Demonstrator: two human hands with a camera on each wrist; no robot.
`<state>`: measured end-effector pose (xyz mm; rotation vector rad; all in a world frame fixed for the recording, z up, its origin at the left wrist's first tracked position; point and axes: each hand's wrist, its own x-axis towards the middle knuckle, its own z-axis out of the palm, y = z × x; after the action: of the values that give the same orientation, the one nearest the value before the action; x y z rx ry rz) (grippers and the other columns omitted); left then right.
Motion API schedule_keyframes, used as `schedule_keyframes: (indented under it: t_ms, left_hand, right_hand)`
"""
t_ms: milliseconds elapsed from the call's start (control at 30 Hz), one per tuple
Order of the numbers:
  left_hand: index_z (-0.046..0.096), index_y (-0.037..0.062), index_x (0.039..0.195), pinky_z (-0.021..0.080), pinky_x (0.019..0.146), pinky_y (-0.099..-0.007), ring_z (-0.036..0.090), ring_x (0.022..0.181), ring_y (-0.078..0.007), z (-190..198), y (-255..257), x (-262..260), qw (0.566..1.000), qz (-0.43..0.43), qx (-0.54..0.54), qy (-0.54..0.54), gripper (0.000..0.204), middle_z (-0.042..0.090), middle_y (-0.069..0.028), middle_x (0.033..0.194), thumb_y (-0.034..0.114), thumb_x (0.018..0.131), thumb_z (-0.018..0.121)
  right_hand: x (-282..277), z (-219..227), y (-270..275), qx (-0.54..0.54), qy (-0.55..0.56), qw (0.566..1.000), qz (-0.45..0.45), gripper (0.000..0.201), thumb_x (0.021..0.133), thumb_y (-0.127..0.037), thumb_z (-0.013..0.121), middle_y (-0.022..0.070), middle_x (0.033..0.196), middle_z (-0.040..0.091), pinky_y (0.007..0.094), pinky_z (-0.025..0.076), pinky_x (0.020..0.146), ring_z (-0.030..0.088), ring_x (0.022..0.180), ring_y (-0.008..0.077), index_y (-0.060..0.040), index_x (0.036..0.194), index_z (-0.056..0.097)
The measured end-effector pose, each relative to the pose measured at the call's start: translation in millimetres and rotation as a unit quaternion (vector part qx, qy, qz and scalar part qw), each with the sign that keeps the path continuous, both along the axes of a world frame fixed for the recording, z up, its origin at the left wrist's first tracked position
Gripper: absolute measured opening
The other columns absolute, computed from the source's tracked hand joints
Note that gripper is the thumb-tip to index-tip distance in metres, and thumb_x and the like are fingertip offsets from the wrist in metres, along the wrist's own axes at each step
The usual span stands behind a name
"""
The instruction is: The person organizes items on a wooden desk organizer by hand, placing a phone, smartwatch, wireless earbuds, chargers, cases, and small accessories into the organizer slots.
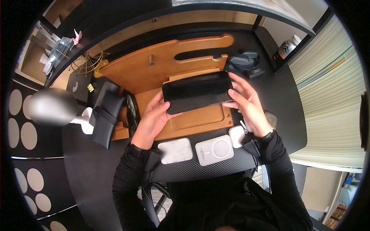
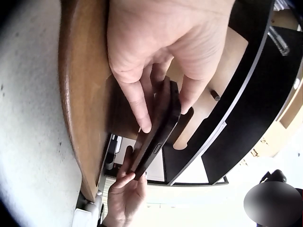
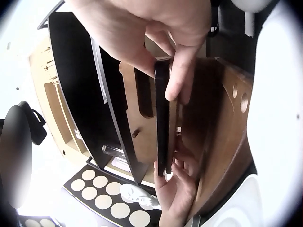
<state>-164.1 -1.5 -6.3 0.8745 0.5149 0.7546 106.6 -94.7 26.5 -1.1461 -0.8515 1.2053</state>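
Note:
A flat black phone-like device (image 1: 198, 92) with a glossy face is held level over the wooden stand (image 1: 167, 129). My left hand (image 1: 152, 119) pinches its left end, thumb on the upper face and fingers beneath. At the other end, my right hand (image 1: 248, 102) grips it the same way. An oblong button shows along the device's dark edge in the left wrist view. Below the hands, a white slab with a ring mark (image 1: 214, 150) and a scuffed white slab (image 1: 175, 150) lie on the desk. A small white case (image 1: 237, 135) sits by my right wrist.
A black pouch (image 1: 105, 119) leans at the stand's left side, near a white lamp-like object (image 1: 88, 120). Dark headphones (image 1: 246, 61) rest behind on the right. A raised black shelf (image 1: 127, 29) spans the back, with a bottle (image 1: 287, 48) at its right post.

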Motion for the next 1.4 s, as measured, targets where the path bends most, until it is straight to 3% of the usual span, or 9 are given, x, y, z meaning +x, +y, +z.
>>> schedule_keyframes:
  t_ms: [133,200,633,933,1033,1200,1400]
  left_hand:
    - [0.034,0.0014,0.15,0.049,0.103,-0.0464,0.055,0.128,-0.0267,-1.4,0.0,-0.7,1.0,0.007,0.013,0.024,0.058,0.05,-0.0122,0.144,0.014,0.097,0.054]
    - [0.034,-0.0009,0.148,0.052,0.1,-0.0431,0.056,0.126,-0.0224,-1.6,0.5,0.0,1.0,0.007,-0.001,-0.005,0.056,0.052,-0.0102,0.141,0.011,0.098,0.055]
    - [0.035,-0.0008,0.148,0.047,0.103,-0.0453,0.055,0.127,-0.0248,-7.0,2.0,-2.3,0.999,0.022,-0.013,-0.041,0.056,0.051,-0.0113,0.143,0.013,0.097,0.054]
    - [0.037,-0.0005,0.147,0.049,0.102,-0.0409,0.057,0.122,-0.0263,-6.5,0.8,-0.2,0.998,0.036,0.0,-0.051,0.053,0.053,-0.0143,0.14,0.016,0.099,0.051]
    - [0.036,-0.0015,0.147,0.049,0.103,-0.04,0.057,0.123,-0.0262,-5.2,1.1,-0.3,0.998,0.031,0.004,-0.056,0.055,0.053,-0.0146,0.14,0.016,0.098,0.053]
    - [0.031,-0.0002,0.15,0.044,0.107,-0.0409,0.052,0.13,-0.0247,-4.5,2.2,0.6,0.998,0.004,0.036,-0.049,0.074,0.049,-0.0112,0.143,0.001,0.085,0.065]
    - [0.034,0.0006,0.149,0.041,0.109,-0.0403,0.051,0.129,-0.0233,-1.2,0.9,4.4,0.997,0.005,0.059,-0.046,0.078,0.051,-0.0102,0.139,-0.008,0.078,0.068]
  right_hand:
    - [-0.6,-3.0,0.8,0.001,0.005,1.0,-0.008,0.054,0.098,-0.01,0.06,0.0132,0.132,0.053,0.035,0.059,0.091,0.058,0.116,0.019,-0.0044,0.147,0.039]
    - [-0.5,-3.9,0.9,0.023,0.008,1.0,-0.004,0.055,0.098,-0.012,0.061,0.0143,0.135,0.052,0.0349,0.059,0.091,0.059,0.116,0.0198,-0.0042,0.148,0.039]
    - [1.1,-5.5,-1.6,0.06,0.001,0.996,0.06,0.069,0.093,-0.003,0.064,0.0184,0.147,0.041,0.0371,0.055,0.098,0.063,0.112,0.0201,-0.0027,0.152,0.028]
    - [0.3,-3.7,-1.8,0.042,-0.011,0.997,0.06,0.069,0.094,-0.004,0.062,0.019,0.148,0.04,0.038,0.055,0.098,0.062,0.112,0.0209,-0.003,0.153,0.027]
    - [-1.3,-4.1,-1.1,0.04,-0.003,0.998,0.048,0.066,0.095,-0.005,0.061,0.018,0.146,0.043,0.0376,0.055,0.097,0.063,0.112,0.0207,-0.0028,0.152,0.028]
    - [2.4,-6.1,0.7,0.008,-0.027,0.999,0.021,0.061,0.097,-0.008,0.062,0.0131,0.132,0.054,0.0345,0.058,0.092,0.063,0.109,0.0188,-0.0035,0.15,0.032]
    - [-1.2,-1.3,-1.2,0.011,-0.048,0.998,0.036,0.057,0.097,-0.009,0.062,0.0122,0.133,0.051,0.032,0.058,0.088,0.064,0.106,0.0174,-0.0049,0.147,0.036]
